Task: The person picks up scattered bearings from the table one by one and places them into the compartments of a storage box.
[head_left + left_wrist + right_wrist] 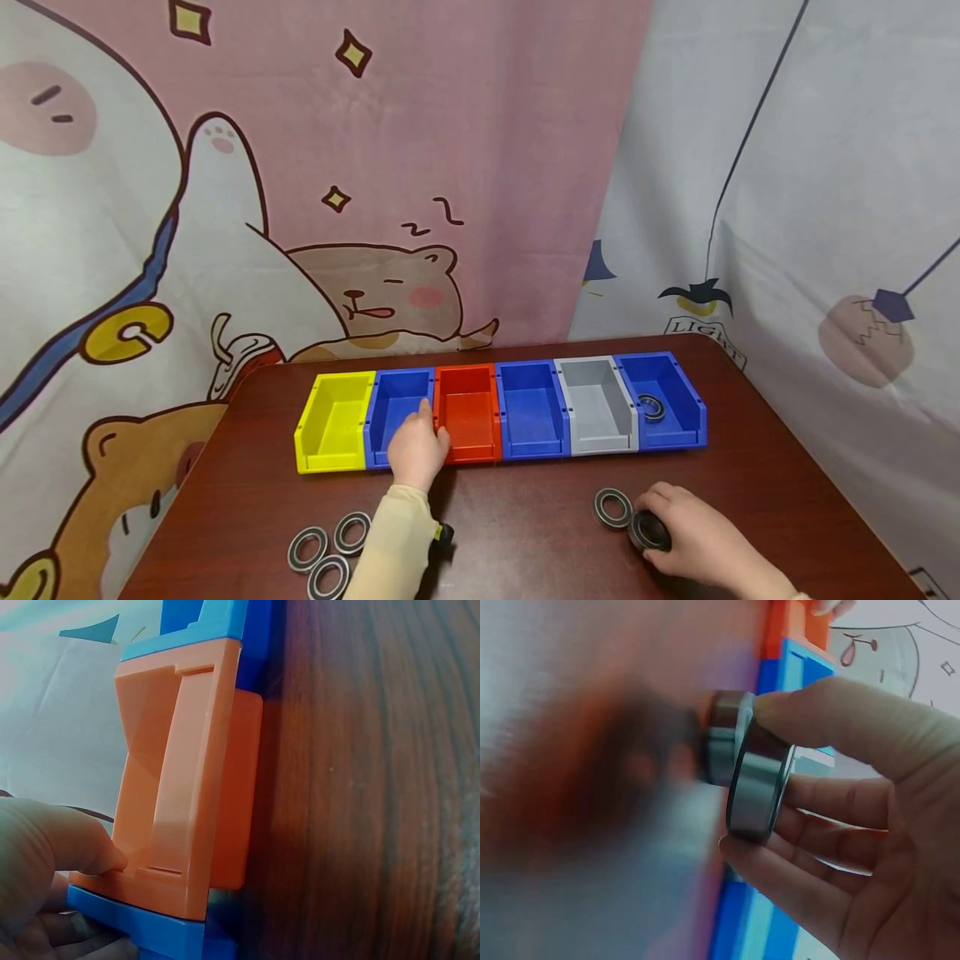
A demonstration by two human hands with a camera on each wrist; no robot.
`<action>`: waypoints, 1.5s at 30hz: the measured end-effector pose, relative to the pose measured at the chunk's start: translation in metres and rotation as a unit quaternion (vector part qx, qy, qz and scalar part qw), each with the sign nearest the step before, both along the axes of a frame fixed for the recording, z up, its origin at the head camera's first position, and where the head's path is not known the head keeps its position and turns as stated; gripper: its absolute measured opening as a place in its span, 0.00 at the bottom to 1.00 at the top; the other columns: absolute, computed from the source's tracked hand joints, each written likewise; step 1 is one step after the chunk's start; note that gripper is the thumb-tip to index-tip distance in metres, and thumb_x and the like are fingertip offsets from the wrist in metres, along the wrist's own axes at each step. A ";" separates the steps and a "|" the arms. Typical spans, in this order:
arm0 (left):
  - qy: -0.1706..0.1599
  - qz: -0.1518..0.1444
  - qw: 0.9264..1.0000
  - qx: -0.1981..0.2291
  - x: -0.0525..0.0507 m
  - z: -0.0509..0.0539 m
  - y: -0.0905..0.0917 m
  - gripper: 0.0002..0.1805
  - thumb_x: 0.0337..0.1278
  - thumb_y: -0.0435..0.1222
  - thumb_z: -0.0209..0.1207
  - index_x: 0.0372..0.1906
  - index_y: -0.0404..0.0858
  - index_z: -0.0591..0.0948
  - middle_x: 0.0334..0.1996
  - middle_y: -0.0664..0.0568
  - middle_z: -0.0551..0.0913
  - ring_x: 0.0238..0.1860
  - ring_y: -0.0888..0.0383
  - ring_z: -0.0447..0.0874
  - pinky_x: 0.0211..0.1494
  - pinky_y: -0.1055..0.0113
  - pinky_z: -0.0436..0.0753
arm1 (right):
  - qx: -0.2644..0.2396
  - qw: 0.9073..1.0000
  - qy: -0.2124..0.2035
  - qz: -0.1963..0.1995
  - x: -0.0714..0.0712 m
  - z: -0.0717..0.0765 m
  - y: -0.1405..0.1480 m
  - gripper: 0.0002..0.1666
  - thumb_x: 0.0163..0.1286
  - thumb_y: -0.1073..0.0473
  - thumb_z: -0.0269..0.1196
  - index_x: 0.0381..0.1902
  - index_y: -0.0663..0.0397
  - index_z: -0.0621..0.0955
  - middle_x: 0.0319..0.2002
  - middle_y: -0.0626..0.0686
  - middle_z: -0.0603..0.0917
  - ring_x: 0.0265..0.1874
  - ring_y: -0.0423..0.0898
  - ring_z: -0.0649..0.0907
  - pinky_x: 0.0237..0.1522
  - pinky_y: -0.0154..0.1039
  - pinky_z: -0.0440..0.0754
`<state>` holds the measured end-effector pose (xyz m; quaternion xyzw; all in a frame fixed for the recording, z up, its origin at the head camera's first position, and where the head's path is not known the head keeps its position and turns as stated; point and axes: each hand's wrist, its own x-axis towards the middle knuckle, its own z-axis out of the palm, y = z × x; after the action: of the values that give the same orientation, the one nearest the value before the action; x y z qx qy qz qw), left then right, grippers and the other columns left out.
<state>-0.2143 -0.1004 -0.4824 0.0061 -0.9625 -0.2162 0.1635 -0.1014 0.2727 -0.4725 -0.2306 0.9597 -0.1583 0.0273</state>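
Observation:
My left hand straddles the edge between a blue bin and the red bin. In the left wrist view, the thumb of that hand presses inside the corner of the red bin, which looks orange there, and the other fingers are on the blue bin's side. My right hand grips a ring-shaped bearing at the right front. The right wrist view has thumb and fingertips of the hand around the bearing, beside a second bearing.
Six joined bins stand in a row, including a yellow and a grey one. One bearing lies in the rightmost blue bin. Three bearings lie at the left front. Patterned cloth hangs behind the table.

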 end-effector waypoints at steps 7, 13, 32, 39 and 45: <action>0.000 -0.002 1.000 0.000 0.000 0.001 0.000 0.30 0.52 0.35 0.67 0.60 0.27 0.77 0.36 0.36 0.84 0.32 0.42 0.84 0.33 0.48 0.83 | -0.034 0.995 0.095 0.014 -0.020 0.018 -0.004 0.27 0.42 0.53 0.80 0.42 0.50 0.83 0.39 0.42 0.79 0.37 0.39 0.78 0.38 0.42 0.82; 0.003 -0.001 1.000 -0.001 0.001 0.001 0.000 0.30 0.53 0.36 0.67 0.60 0.27 0.77 0.36 0.37 0.85 0.31 0.42 0.84 0.33 0.49 0.83 | -0.049 0.993 0.107 0.004 -0.049 0.034 -0.008 0.28 0.44 0.54 0.79 0.44 0.54 0.83 0.39 0.47 0.80 0.36 0.42 0.79 0.36 0.42 0.82; 0.015 -0.001 1.000 -0.006 -0.001 -0.004 0.000 0.29 0.51 0.36 0.67 0.60 0.27 0.78 0.35 0.37 0.85 0.31 0.42 0.84 0.31 0.49 0.82 | -0.023 0.990 0.140 -0.024 -0.140 0.025 -0.032 0.28 0.46 0.58 0.77 0.45 0.65 0.83 0.40 0.58 0.80 0.39 0.55 0.81 0.41 0.51 0.82; 0.008 0.001 1.000 -0.008 -0.002 -0.004 0.000 0.30 0.52 0.36 0.67 0.60 0.27 0.78 0.36 0.37 0.85 0.31 0.42 0.84 0.31 0.48 0.83 | 0.037 0.992 0.119 -0.029 -0.156 0.010 -0.039 0.29 0.49 0.56 0.77 0.47 0.65 0.82 0.44 0.61 0.80 0.42 0.57 0.81 0.42 0.52 0.82; -0.001 0.001 1.000 -0.009 -0.001 -0.004 0.000 0.30 0.53 0.37 0.66 0.61 0.28 0.77 0.38 0.37 0.85 0.33 0.42 0.84 0.33 0.49 0.83 | 0.075 0.991 0.109 -0.027 -0.163 0.001 -0.043 0.29 0.50 0.55 0.76 0.48 0.66 0.82 0.44 0.62 0.80 0.43 0.59 0.81 0.45 0.54 0.81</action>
<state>-0.2151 -0.1006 -0.4861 0.0059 -0.9647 -0.2070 0.1629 -0.2645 0.2294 -0.4718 -0.2177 0.9720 -0.0604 -0.0645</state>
